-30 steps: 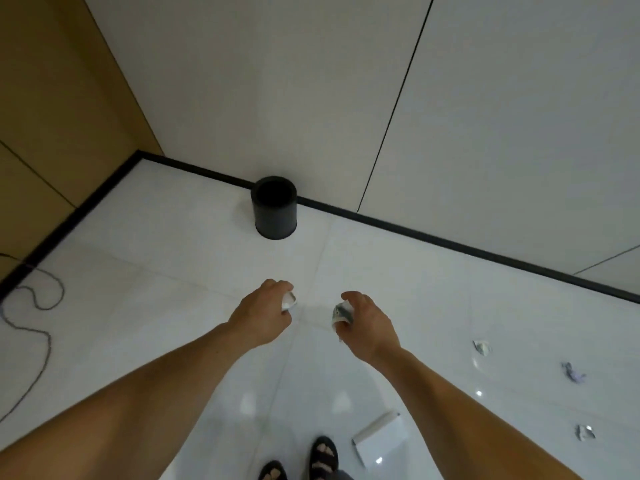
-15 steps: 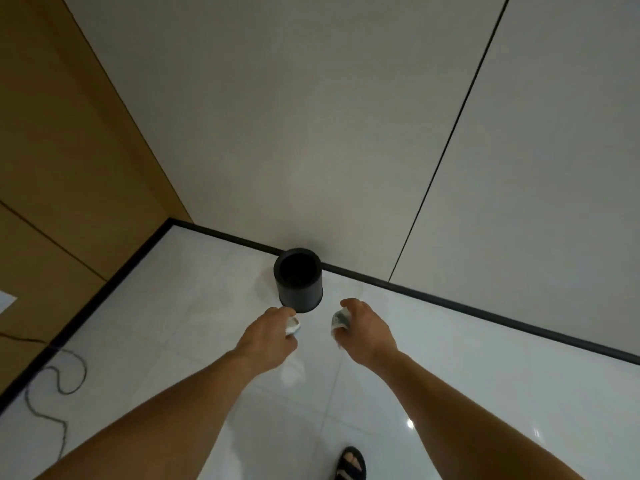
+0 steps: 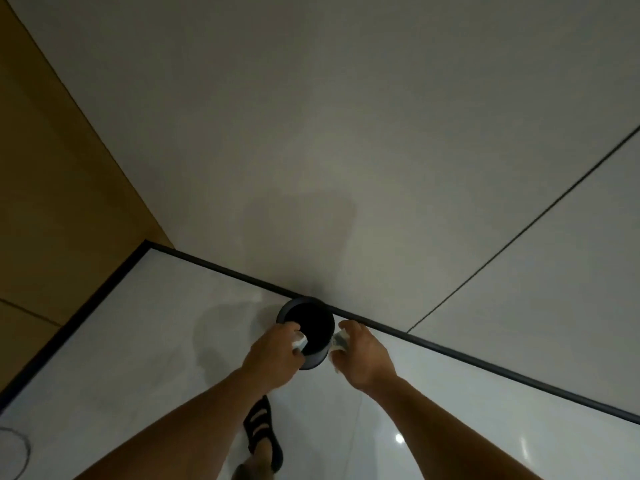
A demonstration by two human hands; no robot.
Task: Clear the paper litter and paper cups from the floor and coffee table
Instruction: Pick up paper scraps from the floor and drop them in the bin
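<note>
Head view, looking down into a room corner. Black cylindrical waste bin [image 3: 313,322] stands upright on the glossy white tiled floor [image 3: 138,341], against the black skirting strip [image 3: 467,355] at the foot of the pale grey wall panel [image 3: 346,150]. Its open mouth faces up; interior dark, contents not discernible. Left hand [image 3: 273,355] is over the bin's near-left rim, fingers curled, pinching a small crumpled white paper scrap [image 3: 300,341] between thumb and fingertips. The scrap sits above the bin's mouth. Right hand [image 3: 363,358] is just beside the bin's right edge, fingers curled round a crumpled white-and-grey paper wad [image 3: 339,341]. The wad lies at the rim's outer right side; whether it touches the rim cannot be told. Both forearms reach in from the bottom edge. Tan wooden wall panel [image 3: 52,202] fills the left side. One foot in a black strapped sandal [image 3: 261,433] is on the floor below the left forearm. A thin grey cable [image 3: 27,448] loops on the floor at the lower left edge. Faint shadows fall on the wall above the bin and on the floor left of it.
</note>
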